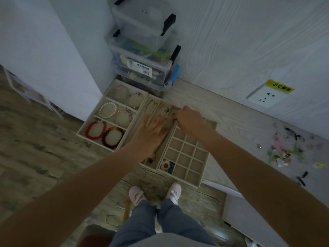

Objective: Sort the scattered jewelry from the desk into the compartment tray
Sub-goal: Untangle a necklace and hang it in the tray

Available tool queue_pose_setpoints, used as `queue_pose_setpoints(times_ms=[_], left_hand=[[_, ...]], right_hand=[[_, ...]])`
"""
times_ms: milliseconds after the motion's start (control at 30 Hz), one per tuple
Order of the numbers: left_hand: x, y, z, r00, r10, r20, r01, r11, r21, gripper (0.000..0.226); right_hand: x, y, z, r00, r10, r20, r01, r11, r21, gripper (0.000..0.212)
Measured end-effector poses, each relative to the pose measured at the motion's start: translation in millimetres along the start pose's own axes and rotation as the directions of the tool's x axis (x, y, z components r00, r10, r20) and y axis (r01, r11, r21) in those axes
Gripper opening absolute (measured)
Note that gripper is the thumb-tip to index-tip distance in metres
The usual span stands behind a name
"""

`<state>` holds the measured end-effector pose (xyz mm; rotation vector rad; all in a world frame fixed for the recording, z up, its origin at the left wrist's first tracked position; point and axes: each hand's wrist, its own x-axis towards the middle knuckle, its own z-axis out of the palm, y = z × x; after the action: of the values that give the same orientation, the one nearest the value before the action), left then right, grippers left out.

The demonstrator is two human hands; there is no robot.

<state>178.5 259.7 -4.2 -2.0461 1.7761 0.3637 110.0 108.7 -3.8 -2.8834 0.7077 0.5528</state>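
Note:
Three beige trays stand side by side on the desk. The left tray [81, 133] holds a pearl bracelet [108, 110], a red bead bracelet [95, 130] and a dark red one [113, 138]. My left hand [151, 128] lies flat with straight fingers over the middle tray [142, 164] of long slots, which holds necklaces. At the far end of that tray my right hand [189, 119] is curled and pinches a thin chain [173, 120]. The grid tray [199, 182] holds a flower-shaped piece [165, 165] and a blue piece [172, 164].
Scattered jewelry [284, 152] lies on the desk at the right. Stacked clear storage boxes [144, 57] stand behind the trays against the wall. A wall socket [266, 97] sits to the right. My feet in pink shoes [136, 195] show below the desk edge.

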Motion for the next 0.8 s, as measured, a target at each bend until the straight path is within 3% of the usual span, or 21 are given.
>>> queue_pose_setpoints(times_ms=[133,333,633,800], left_hand=[[1.3,2.3,0.1,1.000,-0.017,0.014,0.017,0.999,0.037,0.109],[0.2,5.9,2.3,0.999,-0.036,0.015,0.035,0.996,0.077,0.110],[-0.6,9.7,-4.5,0.999,-0.033,0.011,0.033,0.997,0.063,0.093],[-0.8,8.6,-0.4,1.000,-0.008,-0.023,0.009,0.998,0.057,0.086]], right_hand=[[-0.7,1.6,0.2,0.999,-0.029,0.013,0.029,0.999,-0.027,0.031],[-2.7,5.6,-2.4,0.996,-0.069,0.062,0.063,0.993,0.096,0.042],[1.6,13.1,4.1,0.992,-0.103,0.075,0.092,0.986,0.140,0.048],[0.8,16.4,7.1,0.997,-0.076,0.019,0.075,0.996,0.053,0.037]])
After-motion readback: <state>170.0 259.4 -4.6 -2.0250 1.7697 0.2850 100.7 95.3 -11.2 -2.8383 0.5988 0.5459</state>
